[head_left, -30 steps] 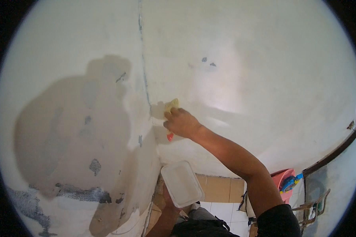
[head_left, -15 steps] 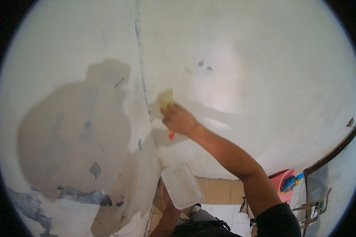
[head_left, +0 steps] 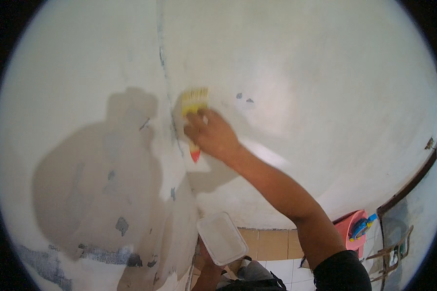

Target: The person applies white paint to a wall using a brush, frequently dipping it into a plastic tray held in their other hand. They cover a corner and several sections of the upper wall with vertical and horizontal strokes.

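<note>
My right hand (head_left: 209, 132) is closed on a paintbrush (head_left: 195, 99) with yellow at the top and a red handle tip. The brush is at the pale wall (head_left: 306, 97), just right of the cracked corner seam (head_left: 161, 53). Low in the view, my left hand (head_left: 205, 253) grips a white rectangular plastic container (head_left: 218, 234); most of that hand is hidden beneath it. The left-hand wall (head_left: 68, 145) has grey patches and carries my shadow.
A pink plastic container (head_left: 347, 224) with a blue and yellow object (head_left: 363, 225) stands at lower right, beside a metal-framed piece (head_left: 391, 257) and a dark-edged doorway (head_left: 403, 190). Tan sheets (head_left: 272, 245) and white floor tiles (head_left: 281, 271) lie along the wall's foot.
My right hand and the brush have moved up and slightly left. The container and the wall marks now sit lower in the view.
</note>
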{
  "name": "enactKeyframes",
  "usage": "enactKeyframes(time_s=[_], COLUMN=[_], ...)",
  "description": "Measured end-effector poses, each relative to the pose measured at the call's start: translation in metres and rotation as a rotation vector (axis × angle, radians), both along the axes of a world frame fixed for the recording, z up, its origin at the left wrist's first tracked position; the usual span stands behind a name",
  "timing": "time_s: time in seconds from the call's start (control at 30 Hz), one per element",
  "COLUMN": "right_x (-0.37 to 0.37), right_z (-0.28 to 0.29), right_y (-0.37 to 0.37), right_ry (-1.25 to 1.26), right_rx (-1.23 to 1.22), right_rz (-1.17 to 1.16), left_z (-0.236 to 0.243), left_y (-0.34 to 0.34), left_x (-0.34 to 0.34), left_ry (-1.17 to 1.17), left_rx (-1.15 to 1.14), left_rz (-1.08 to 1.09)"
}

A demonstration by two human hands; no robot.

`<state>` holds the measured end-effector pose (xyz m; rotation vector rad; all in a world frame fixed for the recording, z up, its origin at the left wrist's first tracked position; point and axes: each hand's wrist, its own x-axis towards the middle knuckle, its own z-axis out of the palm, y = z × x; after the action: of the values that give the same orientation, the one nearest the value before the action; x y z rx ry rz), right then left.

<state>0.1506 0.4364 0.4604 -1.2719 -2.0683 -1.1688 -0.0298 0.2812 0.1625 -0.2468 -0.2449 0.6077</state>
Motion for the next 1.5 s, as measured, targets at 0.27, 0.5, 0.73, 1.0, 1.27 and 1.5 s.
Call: enactKeyframes(time_s=[0.27, 0.5, 0.73, 1.0, 1.27, 1.5], right_x=[0.004, 0.005, 0.023, 0.000, 0.016, 0.030], right_z=[-0.083, 0.075, -0.110, 0.046, 0.068, -0.094], right_y=[-0.010, -0.011, 0.000, 0.011, 0.018, -0.002], right_ry=[0.029, 0.218, -0.205, 0.320, -0.032, -0.117], right_rx=[-0.407, 0.167, -0.359, -0.292, 0.102, -0.542], right_rz=[-0.034, 0.028, 0.081, 0.019, -0.095, 0.027], left_z=[0.045, 0.004, 0.034, 0.006, 0.023, 0.032], left_y=[0.008, 0.021, 0.013, 0.015, 0.009, 0.009], left_x=[0.010, 0.031, 0.037, 0.036, 0.038, 0.033], left_ry=[0.175, 0.075, 0.041, 0.312, 0.166, 0.131], left_rx=[-0.008, 0.074, -0.080, 0.159, 0.080, 0.013], left_rz=[0.071, 0.069, 0.021, 0.162, 0.098, 0.079])
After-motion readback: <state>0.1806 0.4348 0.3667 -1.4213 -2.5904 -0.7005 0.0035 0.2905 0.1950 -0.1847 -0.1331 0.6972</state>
